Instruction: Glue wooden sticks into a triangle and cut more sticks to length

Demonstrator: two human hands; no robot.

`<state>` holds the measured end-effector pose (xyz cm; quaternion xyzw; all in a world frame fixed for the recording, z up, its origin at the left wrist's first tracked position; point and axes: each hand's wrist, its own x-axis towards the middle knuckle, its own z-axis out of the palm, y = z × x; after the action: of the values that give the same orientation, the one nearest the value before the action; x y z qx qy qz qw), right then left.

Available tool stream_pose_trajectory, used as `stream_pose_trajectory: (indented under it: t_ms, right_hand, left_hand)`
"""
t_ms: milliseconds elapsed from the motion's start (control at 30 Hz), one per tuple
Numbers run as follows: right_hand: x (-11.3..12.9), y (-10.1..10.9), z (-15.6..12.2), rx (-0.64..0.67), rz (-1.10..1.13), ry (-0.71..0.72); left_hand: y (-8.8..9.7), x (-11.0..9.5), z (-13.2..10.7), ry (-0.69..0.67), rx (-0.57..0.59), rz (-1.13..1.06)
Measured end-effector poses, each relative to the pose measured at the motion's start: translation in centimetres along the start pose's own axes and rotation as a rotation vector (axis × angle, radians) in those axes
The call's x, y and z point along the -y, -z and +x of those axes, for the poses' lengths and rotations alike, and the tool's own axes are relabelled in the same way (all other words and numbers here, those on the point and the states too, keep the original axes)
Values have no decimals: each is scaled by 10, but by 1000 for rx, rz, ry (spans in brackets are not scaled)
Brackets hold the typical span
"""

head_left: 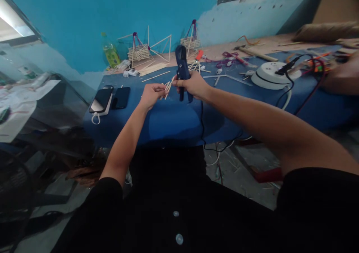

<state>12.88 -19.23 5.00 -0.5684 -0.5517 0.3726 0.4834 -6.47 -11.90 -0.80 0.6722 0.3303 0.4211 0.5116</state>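
Note:
My right hand is closed round the handle of a dark blue glue gun, held upright over the blue table; its black cord hangs down off the table's front edge. My left hand pinches a small bundle of thin wooden sticks, their ends close to the gun's handle and my right thumb. Both hands hover just above the tabletop.
Two phones and a white power bank lie at the table's left. Stick-built models and loose sticks stand at the back, beside a green bottle. A white round socket reel with cables sits right. Another person's arm shows at far right.

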Motion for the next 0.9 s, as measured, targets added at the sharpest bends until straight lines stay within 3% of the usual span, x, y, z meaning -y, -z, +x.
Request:
stream_pose_trajectory:
  t_ms: [300,433,567,900]
  right_hand:
    - [3,-12,4,64,34,24]
    - [2,-16,1,104,12,52]
    - [-3,-19,4,91,-68,74]
    - [-14,-19,10,91,4,69]
  left_hand:
    - [-7,12,-7,69,-11,-125]
    - [-7,13,-10,30,68,-125]
    - [-8,17,-9,6,87,-110]
    - [0,23,-4,-168,134,-15]
